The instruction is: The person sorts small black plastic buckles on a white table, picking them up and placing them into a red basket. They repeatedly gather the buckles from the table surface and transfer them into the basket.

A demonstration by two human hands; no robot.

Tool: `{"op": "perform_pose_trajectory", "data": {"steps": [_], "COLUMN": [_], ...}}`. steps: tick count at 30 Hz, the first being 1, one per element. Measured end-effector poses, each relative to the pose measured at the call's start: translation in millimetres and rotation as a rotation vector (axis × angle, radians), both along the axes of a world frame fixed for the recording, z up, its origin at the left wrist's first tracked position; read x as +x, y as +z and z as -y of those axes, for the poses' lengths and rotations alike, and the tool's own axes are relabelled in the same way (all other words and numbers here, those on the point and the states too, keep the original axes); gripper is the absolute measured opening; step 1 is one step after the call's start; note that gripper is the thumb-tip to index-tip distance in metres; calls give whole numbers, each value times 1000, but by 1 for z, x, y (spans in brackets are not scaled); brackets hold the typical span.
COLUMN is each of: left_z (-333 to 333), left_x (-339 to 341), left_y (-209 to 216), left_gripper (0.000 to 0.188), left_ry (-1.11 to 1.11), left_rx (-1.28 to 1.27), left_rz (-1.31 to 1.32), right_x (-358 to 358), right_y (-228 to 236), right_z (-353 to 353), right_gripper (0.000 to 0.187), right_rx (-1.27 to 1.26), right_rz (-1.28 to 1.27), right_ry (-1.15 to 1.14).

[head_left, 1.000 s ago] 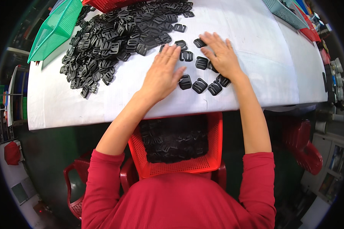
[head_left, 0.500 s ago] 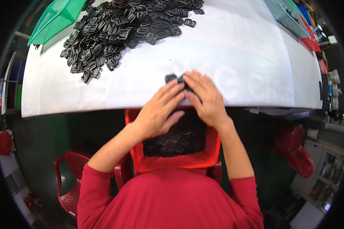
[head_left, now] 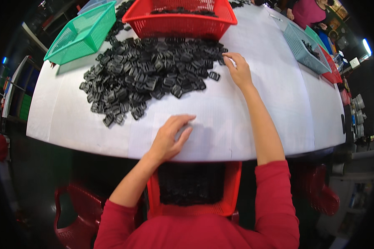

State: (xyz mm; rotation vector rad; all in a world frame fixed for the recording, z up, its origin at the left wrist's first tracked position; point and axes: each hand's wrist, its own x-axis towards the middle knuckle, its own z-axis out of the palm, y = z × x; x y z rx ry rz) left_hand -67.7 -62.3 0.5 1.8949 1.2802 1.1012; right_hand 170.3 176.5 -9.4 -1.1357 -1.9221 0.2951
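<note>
A wide pile of black plastic strap buckles point(head_left: 147, 74) covers the far left and middle of the white table. My right hand point(head_left: 239, 71) reaches forward to the pile's right edge, fingers apart, with its fingertips at the outermost buckles; nothing shows in its grasp. Just below it and to the left, one loose buckle point(head_left: 214, 76) lies apart from the heap. Over the near part of the table hovers my left hand point(head_left: 170, 137), its fingers stretched out and thumb apart, holding nothing. Below the table edge, a red basket point(head_left: 233, 195) in front of my body contains black pieces.
Behind the pile stands a large red basket point(head_left: 178, 29) with black parts. A green basket point(head_left: 81, 35) is at the far left, a grey-blue basket point(head_left: 305, 50) at the far right. Another person point(head_left: 307, 12) is at the far right. Red chairs point(head_left: 81, 216) flank me.
My hands have separated: the right went forward to the pile, while the left stayed near the table's front. The black pieces between them are gone from the tabletop. The view has tilted up.
</note>
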Motion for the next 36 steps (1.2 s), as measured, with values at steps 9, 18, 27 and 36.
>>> {"op": "perform_pose_trajectory", "data": {"steps": [9, 18, 27, 36], "left_z": [5, 0, -9, 27], "left_x": [-5, 8, 44, 29], "left_y": [0, -4, -3, -10], "left_gripper": [28, 23, 38, 41], "left_ry": [7, 95, 102, 23], "left_rx": [-186, 33, 280, 298], "left_rz": [241, 27, -317, -426], "right_x": [-40, -47, -11, 33], "right_y": [-38, -28, -5, 9], "right_z": [-98, 11, 112, 225], "right_gripper": [48, 42, 22, 41], "right_rx": [-93, -380, -114, 112], "right_rz": [225, -140, -100, 404], "right_ry": [-213, 47, 82, -199]}}
